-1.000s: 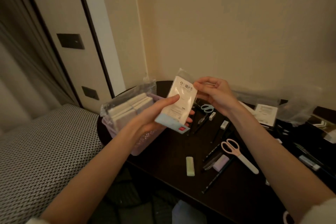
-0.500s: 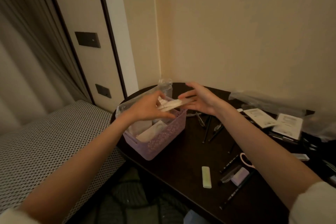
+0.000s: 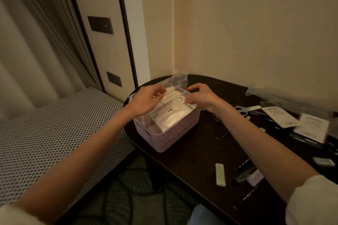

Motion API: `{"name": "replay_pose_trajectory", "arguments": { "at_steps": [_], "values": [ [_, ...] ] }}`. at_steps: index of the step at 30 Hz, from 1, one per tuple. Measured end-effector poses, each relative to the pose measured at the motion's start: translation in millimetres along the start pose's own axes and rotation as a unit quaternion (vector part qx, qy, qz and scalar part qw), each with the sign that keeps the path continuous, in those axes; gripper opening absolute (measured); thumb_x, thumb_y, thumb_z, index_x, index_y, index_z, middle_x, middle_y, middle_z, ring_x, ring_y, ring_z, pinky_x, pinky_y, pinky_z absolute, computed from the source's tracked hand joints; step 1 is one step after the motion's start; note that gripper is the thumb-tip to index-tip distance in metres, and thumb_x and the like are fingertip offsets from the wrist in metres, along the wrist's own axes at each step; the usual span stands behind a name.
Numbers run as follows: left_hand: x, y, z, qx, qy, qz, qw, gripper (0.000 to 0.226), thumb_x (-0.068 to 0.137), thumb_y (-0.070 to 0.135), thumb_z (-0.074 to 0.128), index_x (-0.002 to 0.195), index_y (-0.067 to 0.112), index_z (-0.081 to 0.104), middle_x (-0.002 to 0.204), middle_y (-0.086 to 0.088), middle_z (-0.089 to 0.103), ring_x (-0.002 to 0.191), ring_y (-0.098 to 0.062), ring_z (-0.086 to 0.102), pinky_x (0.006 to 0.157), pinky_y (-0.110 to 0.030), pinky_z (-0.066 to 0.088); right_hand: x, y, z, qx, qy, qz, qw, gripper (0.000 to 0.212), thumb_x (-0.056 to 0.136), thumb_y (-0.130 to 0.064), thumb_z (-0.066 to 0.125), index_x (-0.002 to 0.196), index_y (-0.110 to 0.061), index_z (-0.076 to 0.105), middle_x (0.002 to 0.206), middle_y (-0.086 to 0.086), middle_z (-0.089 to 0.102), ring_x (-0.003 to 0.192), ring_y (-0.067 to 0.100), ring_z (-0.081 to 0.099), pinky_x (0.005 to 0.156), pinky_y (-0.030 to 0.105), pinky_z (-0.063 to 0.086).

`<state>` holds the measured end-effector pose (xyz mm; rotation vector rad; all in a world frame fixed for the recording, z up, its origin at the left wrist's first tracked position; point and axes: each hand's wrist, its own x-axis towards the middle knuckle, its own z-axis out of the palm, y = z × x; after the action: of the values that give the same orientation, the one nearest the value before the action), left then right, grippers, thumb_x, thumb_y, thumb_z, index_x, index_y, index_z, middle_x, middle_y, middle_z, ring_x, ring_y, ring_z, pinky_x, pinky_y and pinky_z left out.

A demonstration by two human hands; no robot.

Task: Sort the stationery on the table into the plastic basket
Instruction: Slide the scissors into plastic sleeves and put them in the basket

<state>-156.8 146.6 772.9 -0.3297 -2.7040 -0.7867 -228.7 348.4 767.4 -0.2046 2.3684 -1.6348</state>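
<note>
— So, what lies at the near edge of the dark table (image 3: pixel 192 159)?

— A pale green eraser (image 3: pixel 220 174) lies there by itself. Just to its right are some black pens (image 3: pixel 241 164) and a small purple thing (image 3: pixel 254 178), partly hidden by the person's right arm.

— And where is the basket?

— The purple plastic basket (image 3: pixel 173 134) sits by the table's left edge. White packets in clear wrap (image 3: pixel 170 115) fill it.

— What do the hands do?

— Both are over the basket. The left hand (image 3: pixel 146 99) has curled fingers on the clear wrap. The right hand (image 3: pixel 202 97) pinches the wrap at the basket's far right side.

— And farther back?

— Blue scissors (image 3: pixel 244 110) lie past the right wrist. White paper packs (image 3: pixel 279 117) lie toward the far right edge. A clear bag (image 3: pixel 180 78) sticks up behind the basket, near the far corner.
</note>
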Motion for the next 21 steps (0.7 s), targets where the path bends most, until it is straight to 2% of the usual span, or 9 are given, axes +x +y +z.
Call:
{"name": "replay_pose_trajectory", "arguments": {
  "at_steps": [3,5,8,10,13,14,16,18,21],
  "values": [
    [0.6,-7.4,-1.1,-0.010,0.004,0.002,1.000,0.023,0.094,0.005,0.056,0.116,0.006,0.064,0.111,-0.006,0.068,0.100,-0.017,0.065,0.090,-0.029,0.051,-0.1,-4.1,10.0,-0.001,-0.008,-0.014,1.000,0.055,0.079,0.010,0.068,0.127,-0.006,0.047,0.132,0.014,0.051,0.119,0.025,0.054,0.072,0.026,0.054],
    [1.4,-9.9,-0.4,-0.006,0.011,0.008,1.000,0.022,0.094,0.004,0.056,0.115,0.006,0.064,0.109,-0.005,0.068,0.099,-0.015,0.065,0.088,-0.024,0.050,4.9,-2.2,19.0,-0.006,-0.024,-0.013,1.000,0.053,0.077,0.012,0.068,0.123,-0.005,0.048,0.136,0.014,0.048,0.121,0.026,0.053,0.090,0.035,0.054],
    [3.0,-11.3,1.6,-0.012,0.017,0.008,1.000,0.023,0.093,0.003,0.057,0.115,0.005,0.064,0.109,-0.005,0.069,0.098,-0.014,0.065,0.085,-0.018,0.048,11.7,3.5,28.1,-0.051,-0.056,-0.010,0.997,0.044,0.076,0.008,0.071,0.114,-0.007,0.054,0.140,0.011,0.045,0.119,0.025,0.053,0.096,0.042,0.051],
    [3.5,-14.1,3.0,-0.015,0.017,0.006,1.000,0.024,0.093,0.002,0.056,0.115,0.006,0.064,0.109,-0.005,0.069,0.098,-0.012,0.064,0.083,-0.011,0.046,16.6,7.1,31.1,-0.068,-0.071,-0.020,0.995,0.033,0.077,0.010,0.068,0.095,-0.015,0.056,0.148,0.010,0.040,0.124,0.025,0.052,0.097,0.040,0.051],
    [1.3,-19.1,5.6,-0.008,0.017,0.010,1.000,0.026,0.092,-0.002,0.054,0.115,0.005,0.063,0.109,-0.006,0.068,0.098,-0.012,0.064,0.079,-0.002,0.044,19.6,8.8,32.5,-0.107,-0.066,-0.046,0.991,0.047,0.079,0.009,0.067,0.080,-0.032,0.044,0.142,0.013,0.048,0.114,0.019,0.059,0.094,0.032,0.051],
    [0.3,-20.4,6.4,-0.003,0.019,0.016,1.000,0.026,0.091,-0.003,0.054,0.115,0.004,0.063,0.109,-0.007,0.068,0.098,-0.013,0.064,0.079,-0.002,0.044,20.0,8.9,33.1,-0.142,-0.058,-0.052,0.987,0.044,0.079,0.006,0.068,0.084,-0.033,0.048,0.138,0.011,0.052,0.107,0.017,0.062,0.090,0.030,0.051],
    [-1.1,-21.6,8.1,0.005,0.021,0.028,0.999,0.027,0.090,-0.004,0.053,0.114,0.004,0.063,0.109,-0.008,0.068,0.099,-0.013,0.064,0.081,-0.007,0.046,24.5,10.3,35.2,-0.241,-0.055,-0.054,0.967,0.044,0.081,-0.001,0.069,0.117,-0.023,0.056,0.120,0.007,0.062,0.094,0.018,0.063,0.080,0.028,0.049],
    [-1.5,-21.4,8.8,0.009,0.022,0.032,0.999,0.028,0.090,-0.005,0.053,0.114,0.004,0.063,0.109,-0.008,0.068,0.099,-0.014,0.064,0.084,-0.013,0.048,25.9,10.9,41.1,-0.338,-0.050,-0.052,0.939,0.057,0.080,-0.005,0.069,0.133,-0.010,0.049,0.105,0.008,0.063,0.101,0.022,0.062,0.083,0.029,0.049],
    [-0.8,-20.1,7.8,0.011,0.026,0.026,0.999,0.028,0.089,-0.005,0.053,0.114,0.005,0.063,0.108,-0.006,0.068,0.099,-0.013,0.064,0.081,-0.006,0.045,28.4,10.7,50.1,-0.405,-0.056,-0.049,0.911,0.060,0.078,-0.007,0.068,0.135,-0.007,0.048,0.122,0.013,0.059,0.113,0.029,0.058,0.093,0.037,0.048]
  ]
}}
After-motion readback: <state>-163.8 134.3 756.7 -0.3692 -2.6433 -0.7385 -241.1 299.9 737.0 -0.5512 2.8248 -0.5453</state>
